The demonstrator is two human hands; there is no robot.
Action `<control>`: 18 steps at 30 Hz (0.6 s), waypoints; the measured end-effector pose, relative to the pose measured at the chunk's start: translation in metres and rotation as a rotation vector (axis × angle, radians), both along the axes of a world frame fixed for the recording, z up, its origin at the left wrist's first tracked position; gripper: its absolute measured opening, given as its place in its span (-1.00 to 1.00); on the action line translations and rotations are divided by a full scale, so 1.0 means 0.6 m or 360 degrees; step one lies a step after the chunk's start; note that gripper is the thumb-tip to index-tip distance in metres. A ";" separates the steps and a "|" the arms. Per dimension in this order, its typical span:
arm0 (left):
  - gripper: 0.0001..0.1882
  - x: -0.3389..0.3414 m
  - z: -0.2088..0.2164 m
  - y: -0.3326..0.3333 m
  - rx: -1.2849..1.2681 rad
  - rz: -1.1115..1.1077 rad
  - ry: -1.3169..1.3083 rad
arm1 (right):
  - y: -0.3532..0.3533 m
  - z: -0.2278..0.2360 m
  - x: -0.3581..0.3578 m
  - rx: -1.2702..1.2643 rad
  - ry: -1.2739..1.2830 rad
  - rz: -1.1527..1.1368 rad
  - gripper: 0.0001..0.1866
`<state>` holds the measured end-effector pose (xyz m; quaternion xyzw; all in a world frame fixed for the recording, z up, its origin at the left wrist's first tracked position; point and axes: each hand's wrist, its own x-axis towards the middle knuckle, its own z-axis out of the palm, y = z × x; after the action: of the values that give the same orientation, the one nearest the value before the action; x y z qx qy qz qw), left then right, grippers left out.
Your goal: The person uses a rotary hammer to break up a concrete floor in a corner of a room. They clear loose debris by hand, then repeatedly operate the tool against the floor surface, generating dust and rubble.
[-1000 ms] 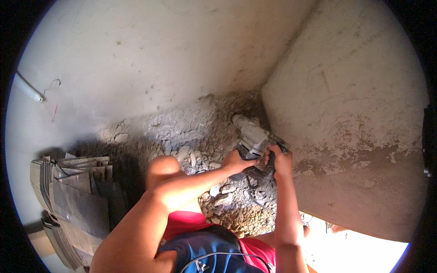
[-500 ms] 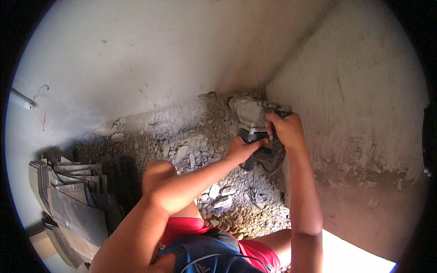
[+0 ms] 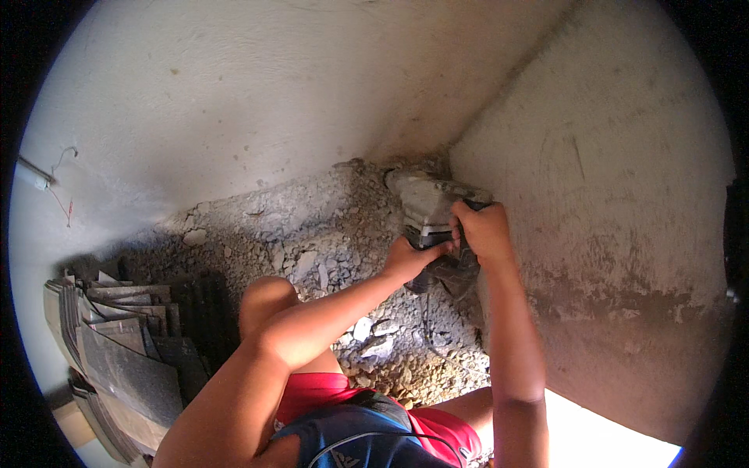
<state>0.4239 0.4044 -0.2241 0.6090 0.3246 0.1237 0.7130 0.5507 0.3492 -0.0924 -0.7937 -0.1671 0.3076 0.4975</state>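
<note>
A dusty grey and black rotary hammer is held at the foot of the wall, close to the corner. Its front end points left and up into the broken strip along the wall base; its tip is hidden there. My right hand is closed around the rear handle. With my left hand I grip the dark lower part of the tool, the thumb stretched toward my right hand. A thin cord hangs below the tool, over the rubble.
Broken stones and gravel cover the floor along the wall. A stack of bent grey sheets stands at the left. The right wall is close beside my right arm. Loose wires stick out of a pipe at the far left.
The view has shifted slightly, so the scene sits a little further left. Both hands stay on the rotary hammer, which remains at the wall base.
</note>
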 end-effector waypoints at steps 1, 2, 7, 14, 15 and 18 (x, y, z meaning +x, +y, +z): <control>-0.48 -0.003 -0.004 -0.002 -0.0054 -0.0005 0.0011 | -0.001 -0.002 -0.006 -0.0019 0.0021 -0.0004 -0.75; -0.48 -0.005 -0.003 -0.003 -0.0099 -0.0012 0.0023 | -0.002 -0.001 -0.011 -0.0030 0.0042 -0.0010 -0.76; -0.47 -0.021 -0.019 -0.009 -0.0153 0.0042 0.0023 | -0.008 -0.017 -0.030 -0.0162 -0.0134 0.0059 -0.71; -0.41 -0.041 -0.084 -0.012 -0.0036 0.0156 0.0035 | -0.010 -0.059 -0.062 -0.0296 -0.0421 0.0018 -0.53; -0.40 -0.034 -0.096 -0.017 -0.0037 0.0153 0.0046 | -0.019 -0.091 -0.051 -0.0343 -0.0560 -0.0018 -0.53; -0.32 -0.013 -0.050 -0.051 -0.0021 0.0119 0.0091 | -0.050 -0.128 -0.014 -0.0345 -0.0571 -0.0123 -0.55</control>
<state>0.4158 0.3738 -0.2541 0.5952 0.3682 0.1306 0.7022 0.5425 0.3194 -0.1690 -0.8905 -0.1884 0.1582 0.3829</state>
